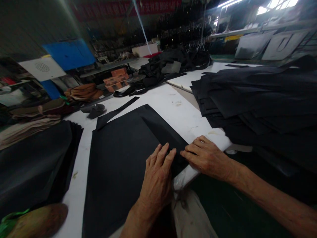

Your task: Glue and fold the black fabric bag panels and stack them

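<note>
A large black sheet of material (pixel 121 155) lies flat on the white table (pixel 170 105). My left hand (pixel 158 175) rests palm down on the sheet's near right corner, fingers stretched out and close together. My right hand (pixel 206 157) lies at the table's edge just right of it, fingertips touching the sheet's corner, fingers flat. Neither hand grips anything.
A tall stack of black sheets (pixel 260 99) fills the right side. Another dark pile (pixel 34 165) lies at the left. A narrow black strip (pixel 116 112) sits behind the sheet. Heaped black fabric (pixel 170 66), orange boxes (pixel 116 79) and tan material (pixel 81 92) lie farther back.
</note>
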The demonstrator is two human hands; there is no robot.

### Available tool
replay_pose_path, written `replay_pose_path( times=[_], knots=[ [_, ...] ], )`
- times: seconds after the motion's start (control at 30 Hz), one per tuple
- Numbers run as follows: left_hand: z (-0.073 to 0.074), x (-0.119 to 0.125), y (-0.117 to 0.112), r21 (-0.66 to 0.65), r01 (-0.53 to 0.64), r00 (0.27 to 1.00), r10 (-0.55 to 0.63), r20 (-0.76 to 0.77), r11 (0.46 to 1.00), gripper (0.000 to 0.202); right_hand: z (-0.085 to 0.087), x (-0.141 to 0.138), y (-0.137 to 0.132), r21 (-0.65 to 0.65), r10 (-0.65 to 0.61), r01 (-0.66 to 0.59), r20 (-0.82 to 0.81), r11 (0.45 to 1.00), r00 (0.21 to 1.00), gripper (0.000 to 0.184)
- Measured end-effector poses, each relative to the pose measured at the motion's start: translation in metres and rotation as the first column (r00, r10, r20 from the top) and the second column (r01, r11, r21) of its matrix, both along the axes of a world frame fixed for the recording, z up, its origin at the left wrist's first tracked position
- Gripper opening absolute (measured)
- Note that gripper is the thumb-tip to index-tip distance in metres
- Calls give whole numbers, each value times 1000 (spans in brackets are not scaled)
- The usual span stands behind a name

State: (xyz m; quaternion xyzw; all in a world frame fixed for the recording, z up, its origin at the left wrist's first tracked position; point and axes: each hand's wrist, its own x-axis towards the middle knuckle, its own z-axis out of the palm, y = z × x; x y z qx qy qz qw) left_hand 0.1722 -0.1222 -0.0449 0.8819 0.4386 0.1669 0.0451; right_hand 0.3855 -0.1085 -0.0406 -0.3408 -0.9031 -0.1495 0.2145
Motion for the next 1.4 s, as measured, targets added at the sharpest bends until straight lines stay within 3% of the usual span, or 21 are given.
replay_pose_path(
  times=[0.2,0.33,0.43,0.63,1.4],
  knots=[
    [-10,-1,4,-59,36,998,-39,-58,998,55,-3,4,-6,-169,13,-27,-87,985,996,23],
    [-12,-2,6,-53,48,995,-52,-79,997,55,-14,18,-10,-266,-117,36,-298,963,947,29],
    [-12,-3,6,-29,61,994,-64,-85,998,55,-27,28,-13,-271,-197,99,-362,957,911,31],
    [-14,-3,7,15,67,993,-65,-100,998,53,-38,30,-16,-245,-224,129,-410,961,884,32],
    [-17,-5,4,129,64,997,-59,-39,990,47,-31,22,-22,-240,-142,69,-304,968,942,35]
  ],
)
